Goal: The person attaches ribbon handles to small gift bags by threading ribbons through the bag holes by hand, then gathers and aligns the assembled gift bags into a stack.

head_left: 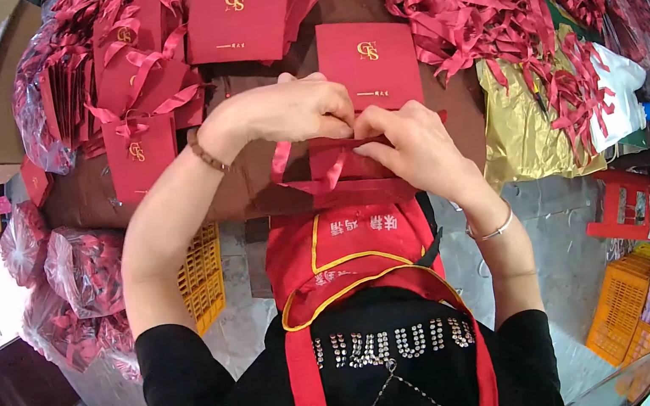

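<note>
At the near edge of the brown-covered table, both hands meet over the rim of a red paper gift bag [362, 167]. A loose red ribbon [311, 184] loops out on its left side. My left hand [295, 113] is closed, its fingertips pinching at the bag's upper edge. Facing it, my right hand [412, 145] pinches the same edge between thumb and fingers. The exact point of contact is partly hidden by the fingers. Just beyond the hands lies another flat red gift bag [371, 90] with gold print.
Several ribboned red bags [246, 14] lie in stacks across the far left. A heap of red ribbons [451, 5] covers the far right, near gold plastic wrapping [523, 127]. Filled clear bags [87, 269] stand left, a yellow crate [202, 279] below the table, orange crates [621, 300] right.
</note>
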